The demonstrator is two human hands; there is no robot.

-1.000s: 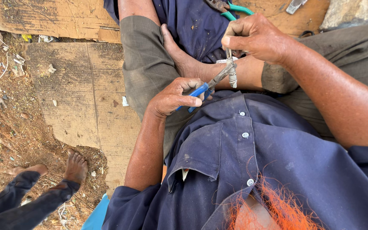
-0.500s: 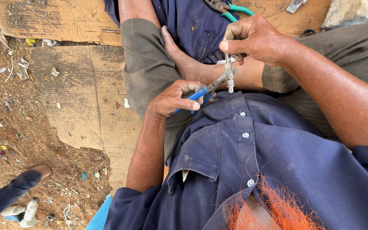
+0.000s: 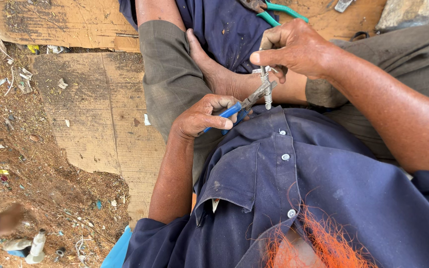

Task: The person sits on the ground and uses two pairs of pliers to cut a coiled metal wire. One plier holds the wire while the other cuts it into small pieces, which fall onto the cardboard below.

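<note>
My left hand (image 3: 202,118) grips blue-handled pliers (image 3: 239,107), whose jaws bite on a short twisted piece of metal wire (image 3: 266,89). My right hand (image 3: 294,48) pinches the top end of that wire from above. Both hands work over my lap, above my dark blue shirt (image 3: 294,198) and crossed legs. A bare foot (image 3: 214,69) lies just behind the pliers.
Flattened cardboard (image 3: 95,114) covers the ground to the left, with littered dirt (image 3: 21,183) beyond it. Green-handled pliers (image 3: 274,10) lie at the top. Orange fibres (image 3: 323,238) hang near my chest. Another person's blurred foot (image 3: 6,221) sits at the far left.
The other person's leg and foot at the lower left have pulled back toward the left edge. My hands keep their hold on pliers and wire, nearly in place.
</note>
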